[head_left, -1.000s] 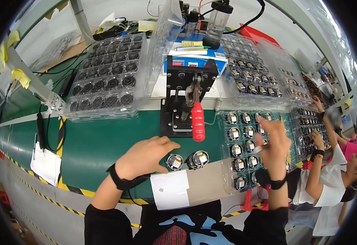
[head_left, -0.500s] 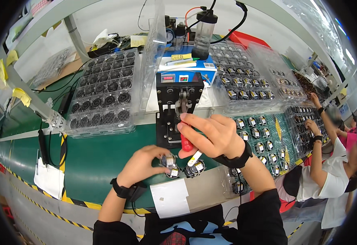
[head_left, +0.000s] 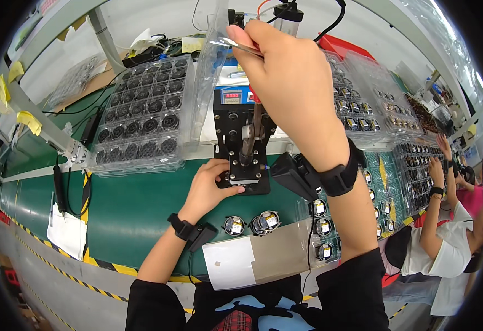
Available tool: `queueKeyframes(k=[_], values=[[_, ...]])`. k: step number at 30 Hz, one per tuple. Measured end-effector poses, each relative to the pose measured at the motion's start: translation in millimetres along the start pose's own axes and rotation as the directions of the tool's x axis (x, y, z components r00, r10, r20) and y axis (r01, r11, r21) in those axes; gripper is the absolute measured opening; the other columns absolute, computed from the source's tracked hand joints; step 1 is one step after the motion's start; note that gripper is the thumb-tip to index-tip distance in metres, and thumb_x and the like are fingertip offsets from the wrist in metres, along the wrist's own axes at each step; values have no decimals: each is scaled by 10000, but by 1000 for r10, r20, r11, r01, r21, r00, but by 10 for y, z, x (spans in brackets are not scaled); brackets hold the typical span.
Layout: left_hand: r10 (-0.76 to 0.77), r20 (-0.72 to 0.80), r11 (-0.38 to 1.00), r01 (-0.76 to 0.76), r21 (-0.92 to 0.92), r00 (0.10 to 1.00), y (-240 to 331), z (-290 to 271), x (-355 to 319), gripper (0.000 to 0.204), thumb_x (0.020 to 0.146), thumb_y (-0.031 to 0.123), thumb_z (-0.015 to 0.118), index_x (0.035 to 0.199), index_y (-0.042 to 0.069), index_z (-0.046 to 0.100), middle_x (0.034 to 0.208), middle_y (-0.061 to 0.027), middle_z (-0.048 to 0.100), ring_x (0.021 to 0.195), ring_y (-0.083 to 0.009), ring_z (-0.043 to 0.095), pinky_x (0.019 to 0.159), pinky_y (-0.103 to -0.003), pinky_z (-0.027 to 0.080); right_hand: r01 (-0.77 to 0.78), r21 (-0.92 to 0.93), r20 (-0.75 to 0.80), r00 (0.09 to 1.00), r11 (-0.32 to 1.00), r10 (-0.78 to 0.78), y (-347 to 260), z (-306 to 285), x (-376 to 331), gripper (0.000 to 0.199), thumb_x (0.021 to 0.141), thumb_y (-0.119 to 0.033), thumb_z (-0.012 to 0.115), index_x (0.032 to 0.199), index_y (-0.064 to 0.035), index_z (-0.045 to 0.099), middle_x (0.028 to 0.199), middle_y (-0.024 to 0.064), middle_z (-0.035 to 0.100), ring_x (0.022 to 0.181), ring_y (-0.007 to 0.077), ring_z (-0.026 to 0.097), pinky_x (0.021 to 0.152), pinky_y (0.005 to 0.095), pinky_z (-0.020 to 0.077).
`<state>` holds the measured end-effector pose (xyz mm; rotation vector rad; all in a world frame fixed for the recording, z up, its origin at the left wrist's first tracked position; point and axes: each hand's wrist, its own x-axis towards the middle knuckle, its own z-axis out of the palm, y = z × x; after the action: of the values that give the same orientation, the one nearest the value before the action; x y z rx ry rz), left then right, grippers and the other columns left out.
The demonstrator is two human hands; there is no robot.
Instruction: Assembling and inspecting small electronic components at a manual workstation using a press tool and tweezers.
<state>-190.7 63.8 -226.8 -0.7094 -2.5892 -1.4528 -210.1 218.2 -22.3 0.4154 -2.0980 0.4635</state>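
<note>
My right hand [head_left: 294, 83] is raised above a black hand press [head_left: 244, 132], its fingers closed round slim metal tweezers [head_left: 244, 48]. The press's red lever handle [head_left: 254, 95] runs up into that hand, which hides most of it. My left hand [head_left: 208, 185] reaches to the left side of the press base, fingers curled and thumb along its front edge; whatever they pinch there is hidden. In front of the press lie round black-and-silver parts with white labels: a single one [head_left: 233, 225] and an overlapping pair [head_left: 267, 221].
Clear trays of round black parts [head_left: 142, 105] are stacked at left. More filled trays [head_left: 357, 110] stand at right, beside a green tray [head_left: 382, 187]. Behind the press is a blue control box [head_left: 236, 96]. White paper [head_left: 229, 263] lies at the front edge. Another person [head_left: 445, 231] works at far right.
My right hand has swung upward with the lever and tweezers. My left hand has moved from the loose parts to the press base, and the round part it held is out of sight.
</note>
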Motion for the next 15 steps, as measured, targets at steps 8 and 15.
queueKeyframes(k=[8, 15], values=[[-86, 124, 972, 56, 227, 989, 127, 67, 56, 517, 592, 268, 820, 1015, 19, 657, 1073, -100, 609, 892, -298, 492, 812, -364, 447, -75, 32, -32, 997, 997, 76, -34, 55, -44, 296, 876, -303, 590, 727, -60, 512, 551, 147, 541, 552, 371, 558, 481, 424, 419], [-38, -207, 971, 85, 222, 978, -30, 439, 5, 498, 586, 248, 822, 966, 0, 616, 985, -122, 611, 863, -315, 486, 765, -393, 430, -56, 58, -239, 969, 997, 69, -88, 155, -66, 298, 888, -293, 574, 704, -75, 490, 524, 128, 545, 488, 355, 554, 418, 431, 419]])
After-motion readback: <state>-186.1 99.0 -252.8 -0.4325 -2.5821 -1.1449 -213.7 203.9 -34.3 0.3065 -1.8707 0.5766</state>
